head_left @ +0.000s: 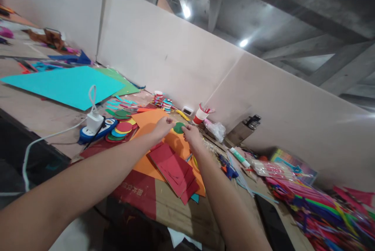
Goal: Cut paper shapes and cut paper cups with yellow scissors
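Green paper disc point(178, 128) is between the two hands, over the far part of an orange sheet point(146, 121), its edge pinched between the thumb and fingers of the right hand point(191, 133). The left hand point(165, 126) is just beside the disc's other edge, fingers curled; I cannot tell whether they grip anything. Nearer the body, red paper pieces point(172, 169) overlap on the orange sheet. To the left lie stacked coloured discs point(123, 128), then a white charger point(95, 121) and a turquoise sheet point(67, 85). Rightward on the surface point(175, 204) are a glue stick point(239, 157), a black phone point(272, 223) and, farthest out, bundled multicoloured strands point(316, 204).
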`<state>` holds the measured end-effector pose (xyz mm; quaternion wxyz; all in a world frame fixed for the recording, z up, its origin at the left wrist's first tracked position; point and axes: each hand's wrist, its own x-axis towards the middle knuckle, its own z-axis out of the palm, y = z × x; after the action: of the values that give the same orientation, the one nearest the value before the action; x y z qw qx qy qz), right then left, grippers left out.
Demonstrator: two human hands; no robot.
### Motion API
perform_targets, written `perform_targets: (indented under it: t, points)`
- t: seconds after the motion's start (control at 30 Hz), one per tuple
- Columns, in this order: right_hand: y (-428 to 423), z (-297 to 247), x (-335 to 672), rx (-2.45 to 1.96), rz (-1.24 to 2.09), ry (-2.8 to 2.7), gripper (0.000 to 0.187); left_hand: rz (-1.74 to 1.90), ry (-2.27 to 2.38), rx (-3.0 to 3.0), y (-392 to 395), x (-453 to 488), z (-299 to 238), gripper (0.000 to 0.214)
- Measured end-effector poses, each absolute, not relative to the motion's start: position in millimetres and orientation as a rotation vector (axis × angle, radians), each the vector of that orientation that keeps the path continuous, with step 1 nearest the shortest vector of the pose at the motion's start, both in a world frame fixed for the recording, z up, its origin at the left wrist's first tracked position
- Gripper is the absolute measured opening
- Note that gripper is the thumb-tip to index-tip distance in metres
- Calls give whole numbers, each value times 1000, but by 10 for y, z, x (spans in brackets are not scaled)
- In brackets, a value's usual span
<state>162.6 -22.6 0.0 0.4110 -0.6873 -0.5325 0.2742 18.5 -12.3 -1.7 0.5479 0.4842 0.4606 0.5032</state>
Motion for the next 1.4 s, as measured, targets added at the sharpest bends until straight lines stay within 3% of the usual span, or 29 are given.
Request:
perform_targets:
  t: [0.43, 0.67, 0.83, 1.4]
  points:
    - [-194, -17, 1538, -1806, 578, -1523, 11, 1314, 1177, 1132, -54, 180, -69, 21]
    - [-314, -12, 1505, -1682, 615, -1473, 14, 1000, 962, 1192, -56, 172, -122, 26]
    - [-479, 59, 1533, -1648, 656, -1434, 18, 1023, 929, 1311, -39, 160, -147, 37]
    - [-754, -115, 1659, -1442, 714, -1208, 21, 982, 814, 1429, -181, 217, -113, 40]
